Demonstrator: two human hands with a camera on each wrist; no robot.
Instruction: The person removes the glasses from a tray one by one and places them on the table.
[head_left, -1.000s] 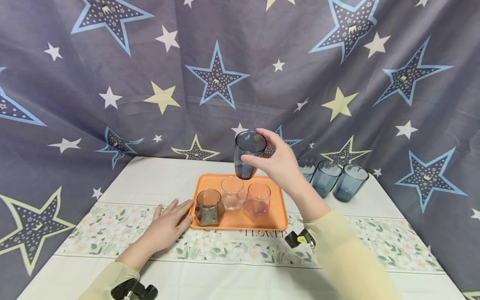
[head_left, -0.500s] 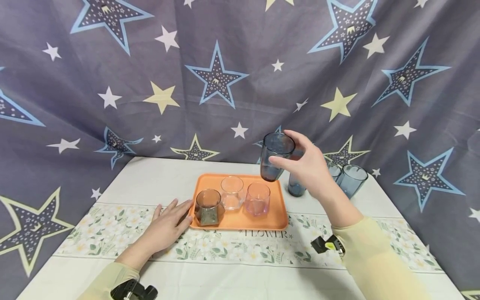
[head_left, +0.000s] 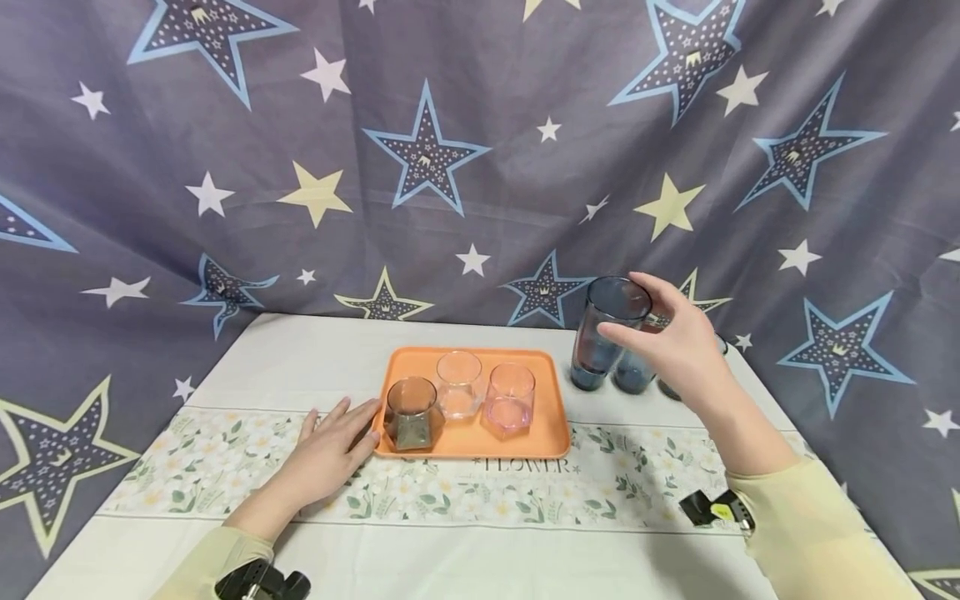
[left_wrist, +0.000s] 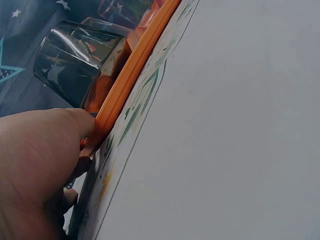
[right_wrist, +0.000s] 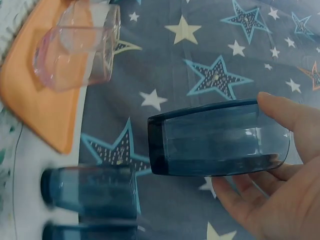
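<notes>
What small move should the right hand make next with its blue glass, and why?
Probably shift the held glass clear of the standing blue glasses: the right hand holds it above the table, and in the head view it overlaps at least one.

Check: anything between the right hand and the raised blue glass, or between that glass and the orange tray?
Nothing visible: the right hand grips the raised blue glass directly, and no object shows between it and the orange tray.
</notes>
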